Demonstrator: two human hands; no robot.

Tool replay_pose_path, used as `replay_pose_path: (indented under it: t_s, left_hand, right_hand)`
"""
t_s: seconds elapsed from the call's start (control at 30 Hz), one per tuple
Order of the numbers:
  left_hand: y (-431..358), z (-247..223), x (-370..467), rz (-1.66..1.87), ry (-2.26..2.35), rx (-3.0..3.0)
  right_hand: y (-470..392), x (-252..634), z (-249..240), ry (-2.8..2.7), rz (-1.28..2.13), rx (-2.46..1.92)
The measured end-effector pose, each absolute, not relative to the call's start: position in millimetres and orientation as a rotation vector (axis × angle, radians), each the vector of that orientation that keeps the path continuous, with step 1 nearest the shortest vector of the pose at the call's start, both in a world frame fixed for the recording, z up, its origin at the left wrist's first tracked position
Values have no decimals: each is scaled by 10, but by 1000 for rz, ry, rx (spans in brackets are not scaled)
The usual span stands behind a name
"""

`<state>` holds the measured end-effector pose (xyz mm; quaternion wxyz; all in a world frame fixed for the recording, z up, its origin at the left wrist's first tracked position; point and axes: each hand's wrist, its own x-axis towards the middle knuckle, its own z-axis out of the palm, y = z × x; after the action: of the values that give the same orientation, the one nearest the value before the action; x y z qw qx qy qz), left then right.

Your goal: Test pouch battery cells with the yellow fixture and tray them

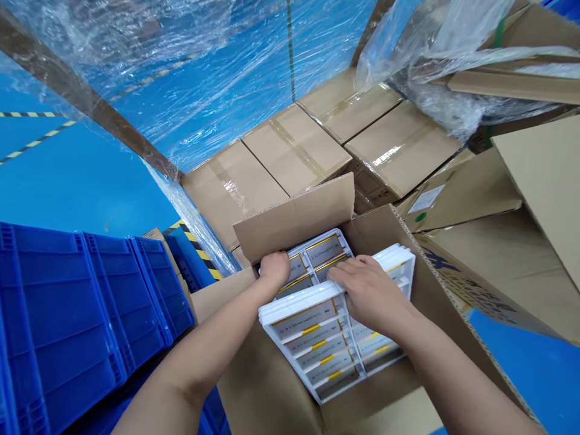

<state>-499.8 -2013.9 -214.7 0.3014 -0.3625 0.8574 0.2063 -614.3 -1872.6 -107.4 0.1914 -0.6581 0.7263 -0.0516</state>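
Observation:
An open cardboard box (272,368) holds white plastic trays with silver, yellow-edged flat cells in their slots. A few stacked trays (338,344) stand tilted up in the near part of the box, and my right hand (369,293) has its fingers wrapped over their upper edge. Behind them lies another tray (324,251) with cells in it. At that tray's left side is my left hand (275,269), fingers curled down at its edge beside the box flap; the fingertips are hidden.
Taped cartons (294,148) sit behind the box, with clear wrap (217,78) beyond them. Blue crates (58,326) are stacked at the left. Opened cartons (480,241) with raised flaps crowd the right. Brown posts (104,112) stand at the wrap.

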Motion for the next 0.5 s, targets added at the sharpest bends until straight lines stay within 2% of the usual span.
replay_pose_path:
  t_s: [0.27,0.5]
  left_hand:
    - [-20107,-2152,-5074,461,2344,-865]
    - [-20150,-2132,-5095,594,2287,-794]
  right_hand:
    - [-18707,-6142,-1086,2051,-164,-1847]
    - [-18691,-6131,-1031,2042,-120,-1842]
